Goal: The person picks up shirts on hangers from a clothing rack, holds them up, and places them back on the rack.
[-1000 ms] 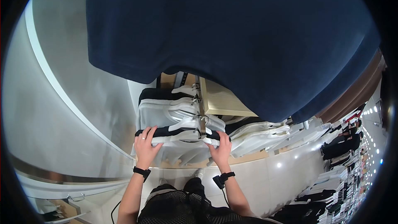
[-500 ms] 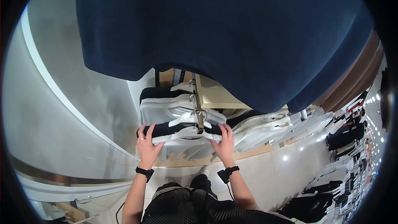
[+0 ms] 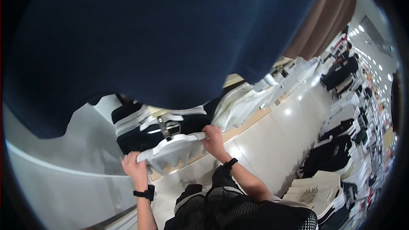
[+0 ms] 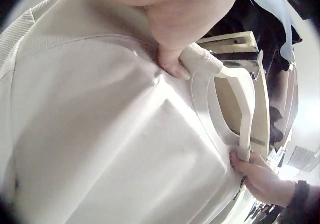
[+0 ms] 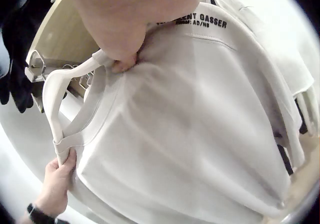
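Observation:
A pale shirt (image 3: 164, 157) is spread on a white hanger (image 4: 246, 103), its round neckline around the hanger's middle. My left hand (image 3: 134, 168) grips one shoulder, thumb pressed on the cloth. The other shoulder is pinched by my right hand (image 3: 214, 141), beside dark lettering (image 5: 212, 21) on the fabric. Both hands hold cloth and hanger arm together, with the left end lower in the head view. The hanger stands close by the metal rail end (image 3: 163, 127). In each wrist view, that hand's own fingers are mostly hidden behind the shirt.
A large dark blue garment (image 3: 128, 38) hangs low overhead, with brown garments (image 3: 324, 21) beside it. Black and white clothes (image 3: 130, 121) hang behind the rail end. More white shirts (image 3: 238, 106) hang to the right, above a wooden ledge (image 3: 251, 120). A curved pale wall (image 3: 55, 179) stands left.
Both hands now hold the pale shirt and hanger out from the rail, tilted left end down. The black garment beside it stays behind on the rack. The head view has turned to the right.

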The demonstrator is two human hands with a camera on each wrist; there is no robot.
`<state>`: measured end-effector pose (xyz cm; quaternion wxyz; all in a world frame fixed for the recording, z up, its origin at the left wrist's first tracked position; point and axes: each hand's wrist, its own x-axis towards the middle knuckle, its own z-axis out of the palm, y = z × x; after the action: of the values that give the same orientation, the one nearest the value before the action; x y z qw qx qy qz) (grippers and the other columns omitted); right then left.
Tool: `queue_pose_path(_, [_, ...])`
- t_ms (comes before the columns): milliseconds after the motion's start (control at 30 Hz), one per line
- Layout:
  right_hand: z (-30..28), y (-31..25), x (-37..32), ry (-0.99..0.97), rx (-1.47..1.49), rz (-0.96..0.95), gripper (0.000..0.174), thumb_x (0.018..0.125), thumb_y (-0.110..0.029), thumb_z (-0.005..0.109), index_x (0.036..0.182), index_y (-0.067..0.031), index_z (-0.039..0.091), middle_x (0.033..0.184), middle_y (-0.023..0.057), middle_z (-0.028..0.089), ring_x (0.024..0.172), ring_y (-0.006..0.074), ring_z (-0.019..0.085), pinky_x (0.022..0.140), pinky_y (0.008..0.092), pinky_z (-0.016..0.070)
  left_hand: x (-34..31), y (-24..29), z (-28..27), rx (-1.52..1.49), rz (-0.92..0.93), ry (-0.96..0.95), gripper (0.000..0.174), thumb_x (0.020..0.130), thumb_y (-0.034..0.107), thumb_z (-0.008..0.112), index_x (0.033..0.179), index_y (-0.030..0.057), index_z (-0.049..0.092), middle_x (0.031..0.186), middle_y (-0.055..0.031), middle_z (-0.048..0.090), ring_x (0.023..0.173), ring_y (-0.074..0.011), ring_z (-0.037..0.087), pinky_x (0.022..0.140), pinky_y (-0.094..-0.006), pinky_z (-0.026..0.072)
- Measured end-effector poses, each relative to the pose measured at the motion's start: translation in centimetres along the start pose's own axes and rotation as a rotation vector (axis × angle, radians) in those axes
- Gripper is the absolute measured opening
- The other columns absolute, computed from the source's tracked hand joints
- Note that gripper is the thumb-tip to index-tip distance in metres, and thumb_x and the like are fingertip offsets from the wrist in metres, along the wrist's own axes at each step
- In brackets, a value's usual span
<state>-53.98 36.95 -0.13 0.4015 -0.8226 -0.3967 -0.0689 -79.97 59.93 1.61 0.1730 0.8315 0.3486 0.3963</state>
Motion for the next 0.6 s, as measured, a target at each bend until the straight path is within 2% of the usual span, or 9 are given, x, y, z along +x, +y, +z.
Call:
queue_pose_path(100, [-0.2,2.0,-1.6,-0.014,0.002,0.021,0.033,0.07,-0.003,0.079,0.099,-0.0083,0.064,0.097,0.0069,0.067,0.1,0.0328,0.061,0.09,0.0444,0.0419,-2.2,-0.1,1.6,0.027,-0.013,-0.028,0.008,0.078,0.008,0.077,0.083,0.0088,0.071,0.084,-0.0048,0.068,0.084,-0.0298,0.063,0.08,-0.0426,0.0433])
queue_pose_path(233, [-2.9,3.8,-3.6,-0.03,0.027,0.048,0.032,0.069,-0.001,0.076,0.098,-0.0075,0.066,0.096,0.0086,0.068,0.101,0.0336,0.062,0.092,0.0438,0.043,-5.3,1.6,2.9,0.047,-0.056,-0.129,0.01,0.076,0.006,0.078,0.085,0.0088,0.073,0.084,-0.0082,0.07,0.089,-0.0318,0.064,0.085,-0.0432,0.0447])
queue_pose_path(267, [-3.7,4.3,-4.3,-0.015,0.024,0.056,0.032,0.069,-0.001,0.076,0.098,-0.0075,0.066,0.096,0.0086,0.068,0.101,0.0336,0.062,0.092,0.0438,0.043,-6.2,1.8,3.3,0.054,-0.124,-0.232,0.014,0.078,0.01,0.078,0.092,0.0091,0.077,0.087,-0.0122,0.072,0.091,-0.0363,0.067,0.084,-0.047,0.0496])
queue_pose_path(300, [-5.3,5.1,-5.9,-0.072,-0.013,0.095,0.032,0.068,-0.002,0.077,0.098,-0.0077,0.066,0.097,0.0082,0.068,0.102,0.0329,0.062,0.093,0.0438,0.0434,-7.8,2.9,3.7,0.05,-0.114,-0.247,0.014,0.078,0.01,0.078,0.092,0.0091,0.077,0.087,-0.0122,0.072,0.091,-0.0363,0.067,0.084,-0.047,0.0496])
queue_pose_path(367, [-7.0,6.2,-6.5,-0.092,-0.054,0.131,0.033,0.068,-0.002,0.077,0.098,-0.0079,0.067,0.098,0.0078,0.069,0.103,0.0323,0.063,0.094,0.0438,0.0437,-8.1,3.9,4.5,0.11,-0.086,-0.572,0.021,0.081,0.015,0.077,0.101,0.0087,0.08,0.091,-0.017,0.074,0.093,-0.0417,0.07,0.081,-0.0519,0.0544])
queue_pose_path(400, [-9.0,8.0,-7.9,-0.11,-0.076,0.138,0.033,0.068,-0.003,0.078,0.098,-0.0086,0.067,0.098,0.0068,0.069,0.103,0.031,0.063,0.094,0.0438,0.0438,-9.5,5.7,5.5,0.11,-0.069,-0.583,0.021,0.081,0.015,0.077,0.101,0.0087,0.08,0.091,-0.017,0.074,0.093,-0.0417,0.07,0.081,-0.0519,0.0544])
queue_pose_path(467, [-10.2,9.6,-8.4,-0.131,-0.121,0.138,0.033,0.068,-0.005,0.079,0.098,-0.0101,0.068,0.099,0.0048,0.07,0.103,0.0285,0.064,0.093,0.0437,0.044,-9.5,5.9,7.9,-0.019,0.012,-0.852,0.025,0.086,0.021,0.076,0.107,0.0091,0.081,0.095,-0.0221,0.075,0.093,-0.0456,0.072,0.081,-0.0544,0.0571])
queue_pose_path(567, [-15.8,14.1,-10.9,-0.104,-0.149,0.183,0.032,0.068,-0.005,0.079,0.097,-0.0115,0.068,0.098,0.0038,0.071,0.102,0.0277,0.064,0.092,0.0438,0.0436,-11.3,12.7,11.2,-0.094,0.049,-0.885,0.024,0.089,0.024,0.074,0.107,0.009,0.081,0.098,-0.0239,0.075,0.094,-0.0454,0.072,0.083,-0.0539,0.0569])
queue_pose_path(600, [-18.1,15.5,-13.0,-0.088,-0.162,0.207,0.031,0.068,-0.006,0.079,0.096,-0.0123,0.068,0.095,0.003,0.07,0.1,0.0278,0.063,0.092,0.0438,0.0433,-13.0,14.6,12.2,-0.11,0.082,-0.926,0.024,0.09,0.027,0.074,0.107,0.0109,0.082,0.093,-0.0235,0.076,0.091,-0.0452,0.073,0.08,-0.0541,0.0571])
